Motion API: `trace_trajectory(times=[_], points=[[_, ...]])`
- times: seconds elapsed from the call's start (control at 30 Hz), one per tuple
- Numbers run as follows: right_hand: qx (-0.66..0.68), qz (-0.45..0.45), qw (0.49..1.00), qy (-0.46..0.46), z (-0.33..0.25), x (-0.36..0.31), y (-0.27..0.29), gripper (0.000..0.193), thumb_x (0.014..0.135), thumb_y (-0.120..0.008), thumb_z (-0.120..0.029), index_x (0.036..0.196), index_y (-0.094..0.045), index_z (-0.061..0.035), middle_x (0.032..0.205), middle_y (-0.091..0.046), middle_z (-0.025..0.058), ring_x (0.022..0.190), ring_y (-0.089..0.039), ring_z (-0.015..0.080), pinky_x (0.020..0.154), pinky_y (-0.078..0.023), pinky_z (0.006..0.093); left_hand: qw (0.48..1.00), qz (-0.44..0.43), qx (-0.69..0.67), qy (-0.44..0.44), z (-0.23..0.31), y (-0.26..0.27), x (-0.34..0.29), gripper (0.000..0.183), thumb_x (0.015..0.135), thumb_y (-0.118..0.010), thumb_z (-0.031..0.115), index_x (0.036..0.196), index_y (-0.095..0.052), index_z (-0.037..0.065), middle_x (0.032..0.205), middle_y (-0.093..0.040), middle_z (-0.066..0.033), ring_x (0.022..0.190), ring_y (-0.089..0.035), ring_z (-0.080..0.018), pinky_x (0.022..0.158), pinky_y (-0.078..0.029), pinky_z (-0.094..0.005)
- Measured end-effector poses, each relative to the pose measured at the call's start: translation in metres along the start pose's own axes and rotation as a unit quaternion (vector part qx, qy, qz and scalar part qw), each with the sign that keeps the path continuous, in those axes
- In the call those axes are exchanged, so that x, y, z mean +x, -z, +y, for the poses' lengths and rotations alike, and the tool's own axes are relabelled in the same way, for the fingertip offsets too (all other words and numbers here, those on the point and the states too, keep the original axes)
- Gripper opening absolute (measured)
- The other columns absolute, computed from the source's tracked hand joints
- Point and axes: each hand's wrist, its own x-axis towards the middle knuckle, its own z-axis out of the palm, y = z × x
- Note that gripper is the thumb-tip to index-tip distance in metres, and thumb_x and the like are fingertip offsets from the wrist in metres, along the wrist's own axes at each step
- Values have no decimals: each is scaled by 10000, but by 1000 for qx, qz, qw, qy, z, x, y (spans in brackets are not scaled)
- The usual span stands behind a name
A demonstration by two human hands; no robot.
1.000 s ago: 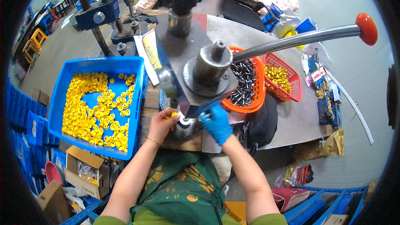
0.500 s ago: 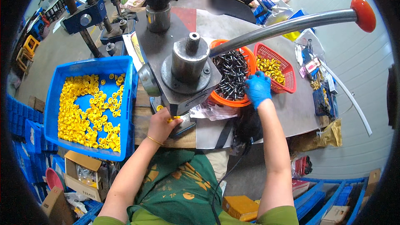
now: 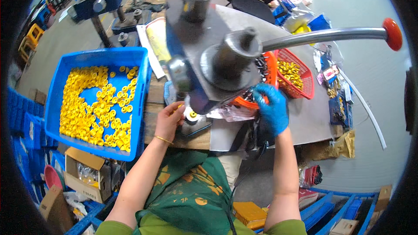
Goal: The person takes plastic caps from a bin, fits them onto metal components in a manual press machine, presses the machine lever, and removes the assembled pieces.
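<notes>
My bare left hand (image 3: 167, 123) is beside the hand press's base (image 3: 194, 126), thumb and forefinger pinched at a small yellow cap (image 3: 180, 105). Another yellow cap (image 3: 193, 115) sits on that base, under the press head (image 3: 230, 67). In a blue glove, my right hand (image 3: 274, 109) is at the near rim of the orange basket (image 3: 272, 76) of dark metal pins. Its fingers are curled, partly over the rim; whether a pin is between them I cannot make out. The press head hides much of that basket.
On the left stands a blue bin (image 3: 146, 63) with many yellow caps. A red basket (image 3: 311, 88) of yellow-gold parts adjoins the orange one. The press lever (image 3: 331, 36), red-knobbed, reaches right above the table. A second press (image 3: 98, 6) stands far left.
My left hand has drawn back a little from the press base, uncovering the yellow cap there. My right hand has moved from between the baskets to the orange basket's near rim. The view has shifted.
</notes>
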Motion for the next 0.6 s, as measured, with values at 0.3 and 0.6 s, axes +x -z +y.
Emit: trace_trajectory(times=[0.3, 0.6], points=[[108, -166, 979, -60, -26, -35, -94, 191, 751, -625, -107, 932, -603, -49, 903, -596, 121, 836, -580, 263, 741, -452, 323, 983, -14, -159, 94, 18, 2, -19, 230, 795, -629, 111, 1013, -574, 65, 787, -568, 28, 656, -519, -73, 565, -422, -201], [126, -153, 980, 21, -42, -35, -122, 168, 730, -635, -129, 874, -615, -44, 854, -600, 136, 800, -570, 304, 698, -445, 361, 985, -17, -150, 89, 15, 4, -27, 231, 796, -629, 109, 1013, -571, 56, 793, -573, 20, 658, -523, -75, 559, -416, -204]])
